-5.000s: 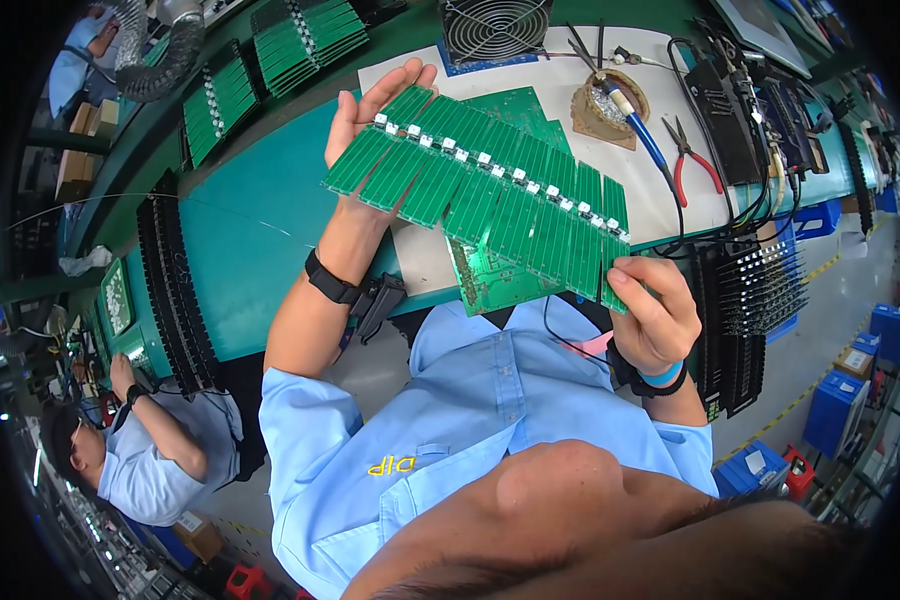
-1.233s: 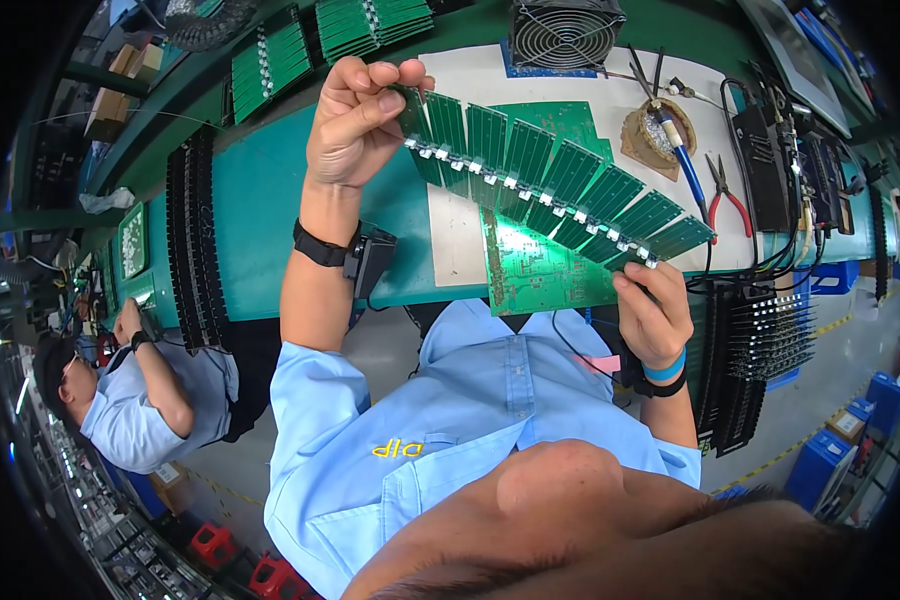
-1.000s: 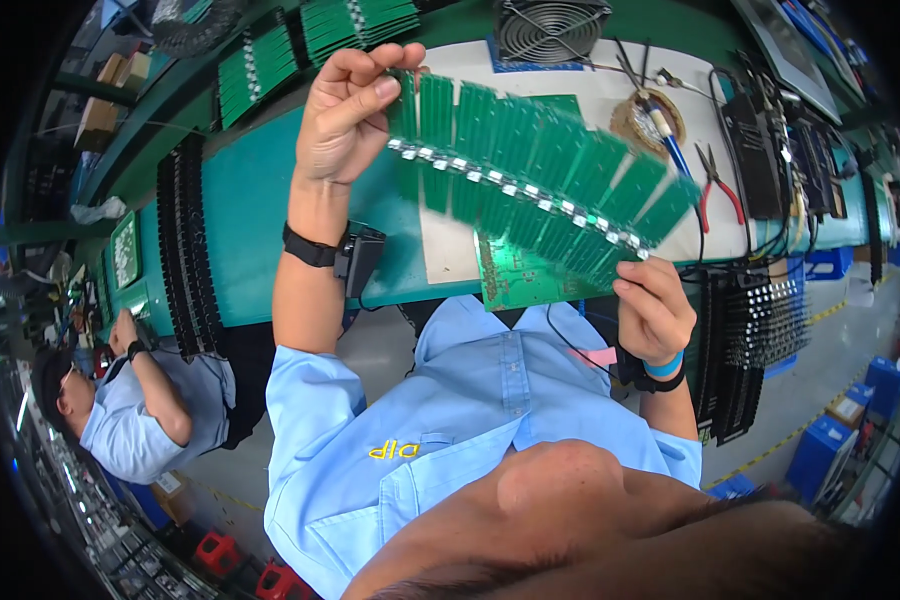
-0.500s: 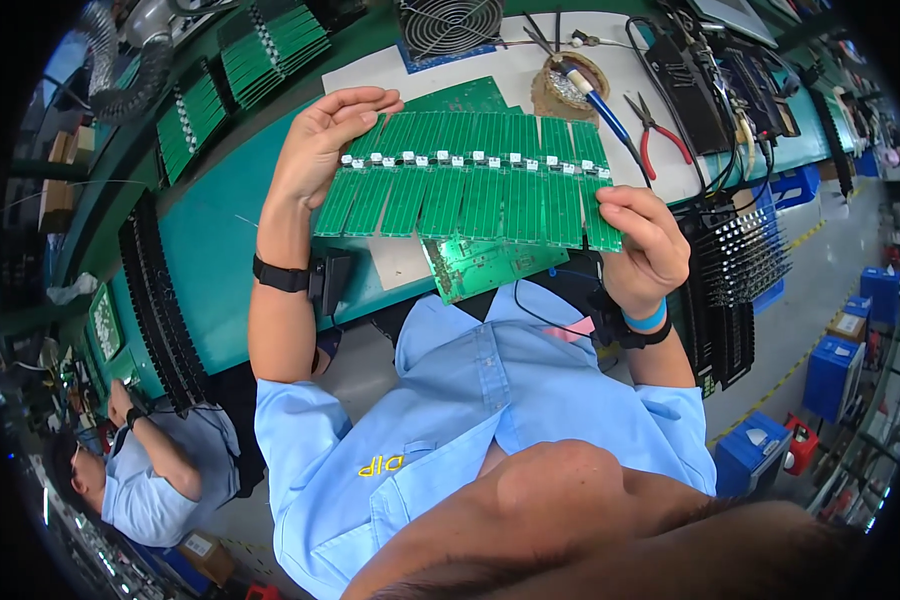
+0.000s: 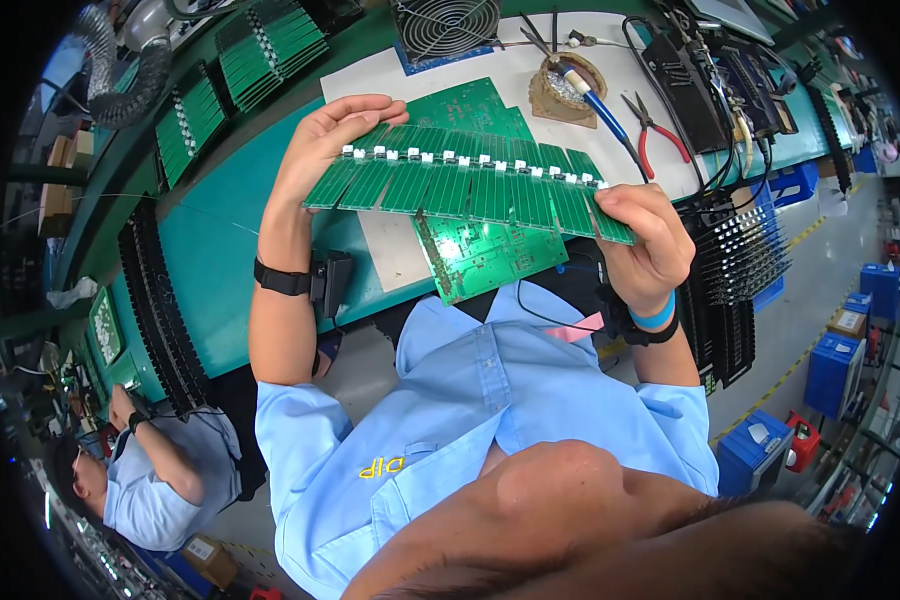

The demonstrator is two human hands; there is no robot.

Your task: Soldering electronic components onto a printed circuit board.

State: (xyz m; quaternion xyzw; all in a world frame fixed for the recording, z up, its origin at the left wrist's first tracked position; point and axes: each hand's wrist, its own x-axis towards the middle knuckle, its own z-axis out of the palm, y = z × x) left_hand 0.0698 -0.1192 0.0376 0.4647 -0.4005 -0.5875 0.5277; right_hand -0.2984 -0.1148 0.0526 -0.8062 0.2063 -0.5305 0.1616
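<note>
A row of narrow green circuit boards (image 5: pixel 455 190), with small white connectors along its middle, is held up between my two hands. My left hand (image 5: pixel 335 135) pinches its left end with thumb and fingers. At the other end, my right hand (image 5: pixel 650 235) grips the last strip, thumb on top. The row tilts and bows a little. Under it a larger green circuit board (image 5: pixel 480 265) shows its soldered face, partly covered by the row, and its lower edge sticks out past the bench edge toward me.
Around the bench are a fan (image 5: pixel 450 28), a soldering iron (image 5: pixel 595 100) over a round holder (image 5: pixel 560 95), and red-handled pliers (image 5: pixel 655 135). Similar board rows (image 5: pixel 270 45) stand on the left rack. A black slotted rack (image 5: pixel 165 300) lies left. A co-worker (image 5: pixel 165 470) sits lower left.
The held row has tipped so its face looks flatter and narrower, its right end lower. More of the large board beneath now shows. Both hands keep their grip.
</note>
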